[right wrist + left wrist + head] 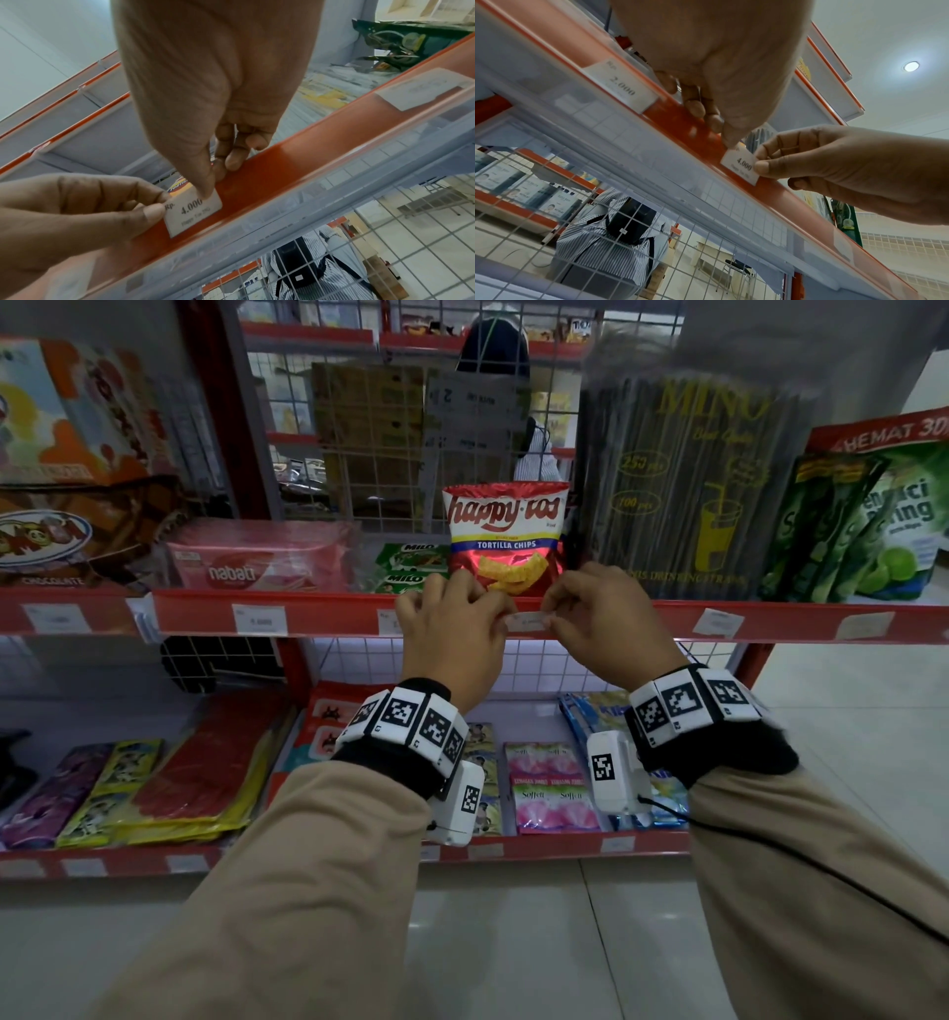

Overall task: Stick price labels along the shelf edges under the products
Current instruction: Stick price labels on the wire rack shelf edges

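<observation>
Head view alone takes in the tortilla chips bag (507, 536), seen at 12 o'clock just above the price label (529, 622) held against the red shelf edge (318, 616); only in the wrist views can "4.000" be read on it. The label's left end is pinched between thumb and curled fingers of the left hand (454, 634), its right end likewise by the right hand (606, 624)
</observation>
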